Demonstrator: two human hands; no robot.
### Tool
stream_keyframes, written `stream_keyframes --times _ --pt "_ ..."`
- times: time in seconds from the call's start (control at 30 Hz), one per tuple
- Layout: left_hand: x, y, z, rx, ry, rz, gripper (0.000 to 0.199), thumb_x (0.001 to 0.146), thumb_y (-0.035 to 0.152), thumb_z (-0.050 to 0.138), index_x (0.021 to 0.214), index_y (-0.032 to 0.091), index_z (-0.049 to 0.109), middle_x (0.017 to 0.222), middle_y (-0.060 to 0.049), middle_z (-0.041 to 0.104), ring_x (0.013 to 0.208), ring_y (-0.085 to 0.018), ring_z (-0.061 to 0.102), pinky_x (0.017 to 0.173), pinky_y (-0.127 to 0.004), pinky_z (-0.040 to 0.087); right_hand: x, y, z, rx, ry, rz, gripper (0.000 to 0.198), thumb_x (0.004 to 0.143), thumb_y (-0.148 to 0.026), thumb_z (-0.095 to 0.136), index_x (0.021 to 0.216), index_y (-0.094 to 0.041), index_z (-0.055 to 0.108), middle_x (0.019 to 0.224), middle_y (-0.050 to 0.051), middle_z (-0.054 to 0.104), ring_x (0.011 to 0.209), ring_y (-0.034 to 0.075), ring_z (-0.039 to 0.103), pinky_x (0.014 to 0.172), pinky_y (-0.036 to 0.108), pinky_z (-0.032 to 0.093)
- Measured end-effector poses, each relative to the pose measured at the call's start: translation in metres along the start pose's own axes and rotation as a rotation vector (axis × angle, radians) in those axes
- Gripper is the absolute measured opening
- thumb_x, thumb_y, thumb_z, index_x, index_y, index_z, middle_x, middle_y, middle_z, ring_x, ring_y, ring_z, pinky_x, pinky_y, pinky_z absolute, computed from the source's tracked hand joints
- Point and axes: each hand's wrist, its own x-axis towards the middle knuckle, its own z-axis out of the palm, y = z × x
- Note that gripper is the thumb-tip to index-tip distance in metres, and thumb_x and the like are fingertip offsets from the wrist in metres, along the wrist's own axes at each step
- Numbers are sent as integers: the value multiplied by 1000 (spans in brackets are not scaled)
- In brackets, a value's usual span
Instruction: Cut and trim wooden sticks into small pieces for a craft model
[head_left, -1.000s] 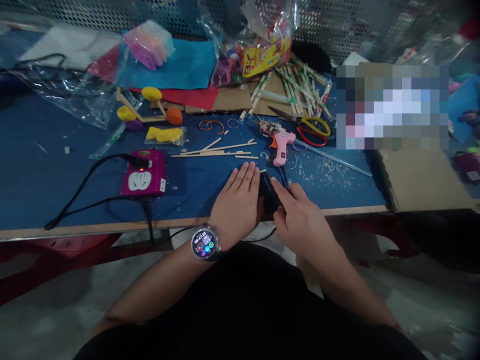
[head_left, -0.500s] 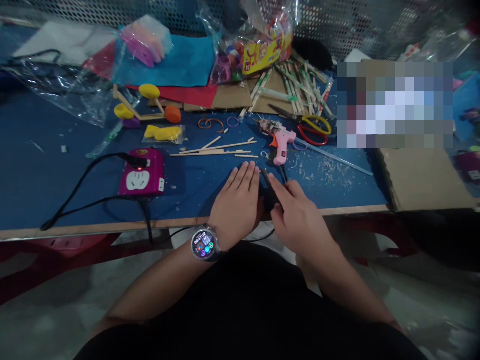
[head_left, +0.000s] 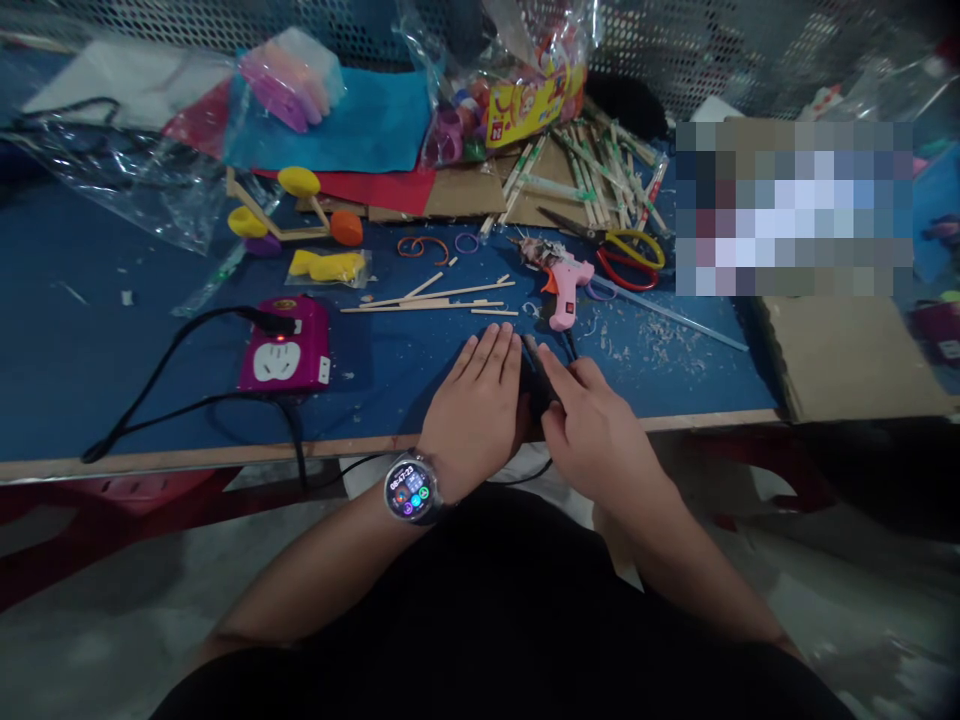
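My left hand (head_left: pixel 480 400) lies palm down at the table's front edge with its fingers stretched straight; whatever is beneath the palm is hidden. Close on its right, my right hand (head_left: pixel 600 425) is closed around a narrow, dark, knife-like tool (head_left: pixel 534 358), with the index finger laid along its top. The lower part of this tool is covered by the fingers. Just beyond my right hand lies a pink glue gun (head_left: pixel 561 290), its black cord running down beside the fingers. Several thin wooden sticks (head_left: pixel 431 303) lie in front of my left fingertips.
A purple power socket (head_left: pixel 283 345) with a plugged-in black cable stands left. Behind are scissors (head_left: pixel 630 258), a clear glue stick (head_left: pixel 682 322), a yellow-and-orange wheeled stick frame (head_left: pixel 300 236), a wrapped yellow piece (head_left: pixel 328 267) and bundled sticks (head_left: pixel 592 175). Cardboard (head_left: pixel 847 355) lies right.
Both hands stay in nearly the same place. The dark tool between them has shifted slightly; everything else on the table looks unmoved.
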Motion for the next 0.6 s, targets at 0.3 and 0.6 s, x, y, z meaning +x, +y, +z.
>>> stream_keyframes --times 0.3,0.6 --pt "-6 6 3 59 22 -41 67 109 27 44 165 -9 42 176 -32 38 169 -41 35 140 -58 33 3 -12 -4 -142 -81 27 72 104 -22 39 175 -13 36 134 21 58 89 24 66 71 38 58" --pt "-1 2 1 50 -19 -34 72 104 26 46 166 -11 39 177 -32 35 170 -43 32 140 -60 31 15 -23 -6 -217 -115 47 73 105 -23 39 177 -13 32 137 21 57 92 27 69 68 37 54"
